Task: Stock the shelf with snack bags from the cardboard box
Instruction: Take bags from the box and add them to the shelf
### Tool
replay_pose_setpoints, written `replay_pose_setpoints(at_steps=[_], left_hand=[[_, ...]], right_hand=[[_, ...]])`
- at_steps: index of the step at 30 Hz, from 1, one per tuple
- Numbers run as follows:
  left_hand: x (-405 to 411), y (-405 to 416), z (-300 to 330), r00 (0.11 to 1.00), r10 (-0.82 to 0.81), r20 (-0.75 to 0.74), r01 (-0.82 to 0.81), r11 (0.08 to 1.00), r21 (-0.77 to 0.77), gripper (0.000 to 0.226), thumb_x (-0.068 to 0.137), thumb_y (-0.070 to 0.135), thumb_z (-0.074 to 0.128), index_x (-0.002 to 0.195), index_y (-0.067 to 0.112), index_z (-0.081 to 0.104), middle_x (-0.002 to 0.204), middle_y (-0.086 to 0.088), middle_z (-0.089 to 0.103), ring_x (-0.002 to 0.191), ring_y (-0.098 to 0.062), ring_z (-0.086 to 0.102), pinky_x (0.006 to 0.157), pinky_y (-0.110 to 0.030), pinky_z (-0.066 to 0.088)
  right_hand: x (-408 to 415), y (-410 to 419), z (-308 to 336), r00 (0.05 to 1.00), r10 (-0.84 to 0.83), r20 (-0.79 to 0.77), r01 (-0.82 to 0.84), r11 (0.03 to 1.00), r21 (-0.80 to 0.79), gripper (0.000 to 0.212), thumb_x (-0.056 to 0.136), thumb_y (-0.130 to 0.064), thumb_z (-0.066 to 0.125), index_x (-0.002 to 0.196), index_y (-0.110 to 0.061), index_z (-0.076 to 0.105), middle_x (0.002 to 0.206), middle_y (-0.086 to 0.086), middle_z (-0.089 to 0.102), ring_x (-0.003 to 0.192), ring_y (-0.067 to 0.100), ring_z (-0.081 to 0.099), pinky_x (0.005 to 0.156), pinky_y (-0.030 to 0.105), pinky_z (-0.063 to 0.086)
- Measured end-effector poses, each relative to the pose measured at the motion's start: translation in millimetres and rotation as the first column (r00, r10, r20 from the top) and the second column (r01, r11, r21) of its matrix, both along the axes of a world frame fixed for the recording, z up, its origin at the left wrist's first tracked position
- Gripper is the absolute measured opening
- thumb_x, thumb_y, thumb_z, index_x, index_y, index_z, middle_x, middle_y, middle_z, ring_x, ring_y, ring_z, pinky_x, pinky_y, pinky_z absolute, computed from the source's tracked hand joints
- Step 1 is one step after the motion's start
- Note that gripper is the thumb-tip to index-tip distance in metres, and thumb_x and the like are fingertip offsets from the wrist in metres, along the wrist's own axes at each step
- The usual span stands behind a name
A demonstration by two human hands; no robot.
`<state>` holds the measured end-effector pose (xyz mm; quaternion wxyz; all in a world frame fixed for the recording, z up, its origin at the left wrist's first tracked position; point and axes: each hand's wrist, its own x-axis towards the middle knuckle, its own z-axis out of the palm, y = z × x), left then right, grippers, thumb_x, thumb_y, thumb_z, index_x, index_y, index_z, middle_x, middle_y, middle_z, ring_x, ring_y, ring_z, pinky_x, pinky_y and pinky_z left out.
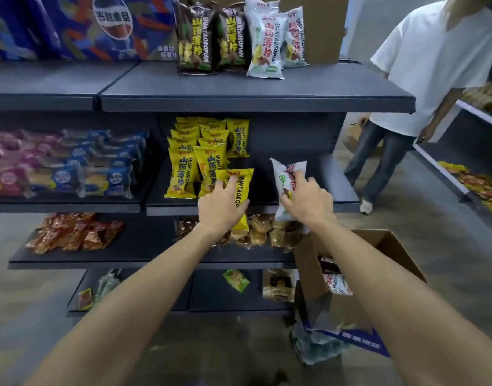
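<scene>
left hand (221, 203) grips a yellow bag (240, 188); right hand (306, 200) grips a white bag (285, 176). cardboard box (350, 277) beside the shelf (295, 203), contents partly hidden.

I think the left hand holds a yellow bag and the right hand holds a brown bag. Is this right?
Not quite. In the head view the right hand holds a white bag, not a brown one. The left hand does hold a yellow bag.

Light: even, dim overhead on my feed, soft shadows under shelves (256, 100).
Edges: fisheye bend, left snack packs (72, 165) blurred.
</scene>
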<state>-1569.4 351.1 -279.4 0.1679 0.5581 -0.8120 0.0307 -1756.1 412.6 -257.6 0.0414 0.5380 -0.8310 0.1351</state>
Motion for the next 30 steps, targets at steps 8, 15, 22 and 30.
replay_pose_setpoints(at_steps=[8,15,22,30], left_hand=[[-76,-61,-3,0.998,0.019,0.054,-0.019,1.000,0.008,0.065,0.090,0.057,0.051,0.142,0.023,0.032,0.125,-0.010,0.053,0.091,-0.036,0.065,0.060,-0.036,0.044],[-115,-131,-28,0.994,0.090,0.057,-0.091,0.996,0.026,0.065,0.095,0.054,0.046,0.146,0.023,0.021,0.137,-0.012,0.041,0.100,-0.039,0.060,0.064,-0.038,0.037],[-136,-220,-70,0.983,0.179,0.047,-0.177,0.983,-0.056,0.070,0.096,0.054,0.044,0.148,0.017,0.015,0.144,-0.019,0.031,0.096,-0.039,0.062,0.064,-0.037,0.036],[-167,-282,-101,0.966,0.255,-0.045,-0.258,0.946,-0.195,0.072,0.099,0.050,0.041,0.153,0.015,0.007,0.148,-0.022,0.024,0.113,-0.031,0.056,0.066,-0.036,0.043]], right_hand=[[-77,-75,-6,0.996,0.086,0.037,-0.086,0.996,0.015,0.052,0.093,-0.047,0.049,0.135,-0.020,0.033,0.118,0.013,0.057,0.096,0.036,0.062,0.065,0.036,0.040],[-116,-150,-34,0.984,0.173,0.051,-0.173,0.985,0.008,0.056,0.092,-0.046,0.052,0.139,-0.022,0.032,0.126,0.013,0.056,0.103,0.039,0.060,0.080,0.040,0.045],[-120,-229,-59,0.980,0.199,-0.022,-0.200,0.978,-0.056,0.051,0.089,-0.046,0.056,0.131,-0.022,0.038,0.115,0.009,0.060,0.095,0.033,0.063,0.069,0.033,0.038],[-121,-265,-99,0.980,0.197,0.025,-0.191,0.968,-0.165,0.051,0.091,-0.048,0.052,0.132,-0.024,0.035,0.114,0.007,0.059,0.093,0.033,0.063,0.069,0.035,0.040]])
